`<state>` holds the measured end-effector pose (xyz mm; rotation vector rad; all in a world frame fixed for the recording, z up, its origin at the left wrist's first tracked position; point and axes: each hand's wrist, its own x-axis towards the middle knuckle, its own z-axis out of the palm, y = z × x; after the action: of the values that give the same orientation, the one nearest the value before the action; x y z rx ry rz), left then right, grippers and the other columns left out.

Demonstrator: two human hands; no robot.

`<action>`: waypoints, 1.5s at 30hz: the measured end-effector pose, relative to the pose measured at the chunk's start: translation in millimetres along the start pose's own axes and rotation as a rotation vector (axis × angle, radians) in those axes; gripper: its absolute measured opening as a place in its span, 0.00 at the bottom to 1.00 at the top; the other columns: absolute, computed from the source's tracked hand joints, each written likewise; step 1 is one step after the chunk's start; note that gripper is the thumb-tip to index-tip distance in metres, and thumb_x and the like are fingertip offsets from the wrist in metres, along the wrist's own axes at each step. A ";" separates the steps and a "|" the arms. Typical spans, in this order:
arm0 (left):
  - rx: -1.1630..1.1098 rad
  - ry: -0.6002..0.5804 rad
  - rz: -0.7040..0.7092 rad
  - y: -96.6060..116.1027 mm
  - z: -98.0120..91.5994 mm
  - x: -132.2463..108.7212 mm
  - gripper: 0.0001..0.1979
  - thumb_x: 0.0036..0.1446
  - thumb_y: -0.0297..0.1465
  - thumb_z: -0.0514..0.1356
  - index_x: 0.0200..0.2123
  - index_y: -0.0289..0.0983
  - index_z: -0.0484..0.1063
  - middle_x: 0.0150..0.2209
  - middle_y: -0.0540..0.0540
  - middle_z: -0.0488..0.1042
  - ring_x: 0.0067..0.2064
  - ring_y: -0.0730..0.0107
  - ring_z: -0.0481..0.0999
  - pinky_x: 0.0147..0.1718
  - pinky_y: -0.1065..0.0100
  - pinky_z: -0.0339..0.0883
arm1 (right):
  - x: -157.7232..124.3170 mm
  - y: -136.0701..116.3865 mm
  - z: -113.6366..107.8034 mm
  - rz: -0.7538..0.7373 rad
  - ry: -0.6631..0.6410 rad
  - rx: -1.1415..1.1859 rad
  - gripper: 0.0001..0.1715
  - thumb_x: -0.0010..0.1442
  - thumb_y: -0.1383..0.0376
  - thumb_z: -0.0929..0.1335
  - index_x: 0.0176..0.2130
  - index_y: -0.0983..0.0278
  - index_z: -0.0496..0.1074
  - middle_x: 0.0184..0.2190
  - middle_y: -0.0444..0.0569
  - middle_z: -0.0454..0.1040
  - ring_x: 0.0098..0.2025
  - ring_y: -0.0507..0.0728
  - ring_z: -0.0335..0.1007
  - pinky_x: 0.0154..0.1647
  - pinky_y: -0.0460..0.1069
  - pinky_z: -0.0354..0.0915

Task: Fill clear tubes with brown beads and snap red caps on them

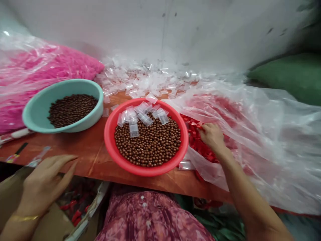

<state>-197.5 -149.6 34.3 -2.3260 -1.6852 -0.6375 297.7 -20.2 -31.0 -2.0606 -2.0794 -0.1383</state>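
A red basin (110, 147) holds brown beads (150, 147), with several clear plastic tubes (134, 130) lying on top of them. Right of it, my right hand (212, 136) reaches into the mouth of a clear bag filled with red plastic pieces (198, 142). Its fingers are closed on one red piece, whose exact kind I cannot make out. My left hand (43, 184) hovers at the table's front edge, above a cardboard box (54, 221). Nothing shows in it, and its thumb and fingers are apart. Inside that box are red and clear pieces (76, 207).
A pale green basin (32, 115) with brown beads stands at the left, before a bag of pink pieces (62, 62). Loose clear tubes (140, 80) are heaped along the wall. The clear bag (271, 144) spreads over the right side, near a green sack (288, 77).
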 end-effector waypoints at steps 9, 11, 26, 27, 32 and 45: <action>0.200 -0.303 0.731 69.0 75.6 144.9 0.12 0.58 0.24 0.50 0.42 0.38 0.70 0.46 0.40 0.71 0.40 0.63 0.70 0.35 0.64 0.61 | -33.7 -96.9 -38.9 0.080 0.138 1.209 0.16 0.56 0.54 0.64 0.25 0.62 0.63 0.16 0.39 0.63 0.17 0.49 0.56 0.20 0.45 0.56; 0.223 -0.361 0.799 70.3 90.6 157.9 0.12 0.57 0.24 0.50 0.41 0.37 0.70 0.45 0.39 0.71 0.41 0.62 0.69 0.37 0.63 0.60 | -37.8 -120.6 -39.7 -0.007 0.108 1.168 0.14 0.54 0.57 0.66 0.24 0.62 0.63 0.16 0.39 0.61 0.18 0.48 0.55 0.20 0.44 0.55; -0.536 -0.638 0.262 82.4 61.2 135.1 0.17 0.56 0.42 0.54 0.38 0.33 0.69 0.32 0.47 0.72 0.33 0.70 0.70 0.32 0.71 0.62 | 1.9 -170.4 -44.6 -0.309 -0.535 1.273 0.20 0.49 0.52 0.67 0.22 0.66 0.66 0.18 0.40 0.59 0.21 0.47 0.52 0.23 0.45 0.50; -0.584 -0.700 0.216 78.7 57.7 134.6 0.17 0.57 0.42 0.52 0.36 0.34 0.69 0.29 0.48 0.72 0.31 0.71 0.70 0.30 0.72 0.61 | 3.0 -166.2 -46.0 -0.298 -0.541 1.256 0.21 0.49 0.51 0.67 0.21 0.66 0.65 0.17 0.39 0.57 0.21 0.46 0.50 0.22 0.45 0.49; -0.538 -0.779 0.128 63.5 44.1 133.5 0.16 0.60 0.38 0.45 0.37 0.35 0.67 0.33 0.47 0.72 0.34 0.71 0.71 0.35 0.71 0.63 | 33.3 -146.0 -42.8 -0.108 -0.285 1.162 0.21 0.51 0.50 0.66 0.24 0.65 0.65 0.16 0.38 0.56 0.19 0.47 0.50 0.20 0.45 0.49; -0.013 -0.762 0.254 111.1 101.1 139.9 0.07 0.54 0.23 0.52 0.36 0.31 0.67 0.37 0.37 0.74 0.39 0.58 0.76 0.37 0.62 0.68 | 6.5 -142.5 -30.8 0.143 -0.145 1.614 0.20 0.55 0.48 0.61 0.30 0.61 0.65 0.15 0.36 0.55 0.12 0.46 0.47 0.14 0.45 0.50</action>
<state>-34.3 -26.2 17.9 -2.9352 -1.5525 0.3413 158.2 -23.0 12.0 -1.0791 -1.1458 1.2593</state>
